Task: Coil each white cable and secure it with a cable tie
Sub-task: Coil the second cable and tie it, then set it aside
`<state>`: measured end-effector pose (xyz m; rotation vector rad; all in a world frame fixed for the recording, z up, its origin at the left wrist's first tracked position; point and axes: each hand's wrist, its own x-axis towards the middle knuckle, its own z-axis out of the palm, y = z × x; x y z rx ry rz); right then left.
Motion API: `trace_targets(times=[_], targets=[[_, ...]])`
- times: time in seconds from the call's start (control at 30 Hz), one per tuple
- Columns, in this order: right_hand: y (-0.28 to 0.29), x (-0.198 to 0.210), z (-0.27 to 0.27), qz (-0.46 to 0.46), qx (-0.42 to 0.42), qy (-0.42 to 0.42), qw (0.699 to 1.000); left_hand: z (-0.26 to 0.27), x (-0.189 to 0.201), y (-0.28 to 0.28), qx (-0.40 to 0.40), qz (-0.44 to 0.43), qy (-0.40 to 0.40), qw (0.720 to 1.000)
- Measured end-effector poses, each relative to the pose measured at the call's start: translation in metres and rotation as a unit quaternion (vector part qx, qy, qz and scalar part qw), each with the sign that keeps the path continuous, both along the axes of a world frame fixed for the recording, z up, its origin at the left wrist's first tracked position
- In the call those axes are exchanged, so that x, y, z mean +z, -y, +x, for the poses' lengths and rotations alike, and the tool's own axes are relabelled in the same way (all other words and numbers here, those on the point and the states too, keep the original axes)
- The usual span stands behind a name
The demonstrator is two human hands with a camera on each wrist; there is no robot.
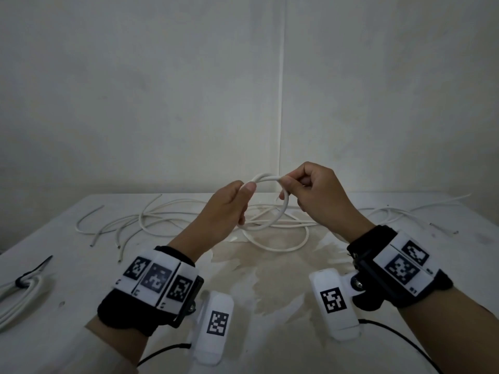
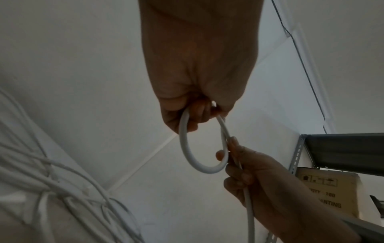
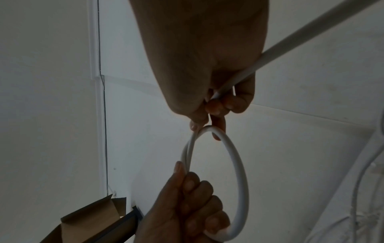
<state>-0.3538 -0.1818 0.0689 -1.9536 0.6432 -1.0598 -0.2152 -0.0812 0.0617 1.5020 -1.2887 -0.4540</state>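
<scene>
At centre frame, above the desk (image 1: 270, 292), both hands grip a white cable (image 1: 280, 214): left hand (image 1: 229, 209) clasps the first loops, right hand (image 1: 316, 190) pinches the feed. Lower left lies one tied coil (image 1: 21, 290); loose cables (image 1: 135, 222) remain, so most work seems left.

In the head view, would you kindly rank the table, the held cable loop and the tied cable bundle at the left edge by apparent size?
1. Table, by far the largest.
2. Held cable loop, between the left hand and right hand.
3. Tied cable bundle; it is cut off by the frame, so its rank against the loop is unsure.
</scene>
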Motion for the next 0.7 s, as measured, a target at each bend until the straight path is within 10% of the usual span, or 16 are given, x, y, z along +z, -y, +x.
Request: trace_targets(times=[0.4, 0.7], targets=[[0.024, -0.019, -0.006, -0.134, -0.021, -0.045, 0.990, 0.033, 0.003, -0.005, 0.079, -0.068, -0.175, 0.979], [0.067, -0.031, -0.009, -0.356, -0.124, -0.095, 0.921, 0.074, 0.005, -0.033, 0.150, -0.110, -0.263, 0.947]])
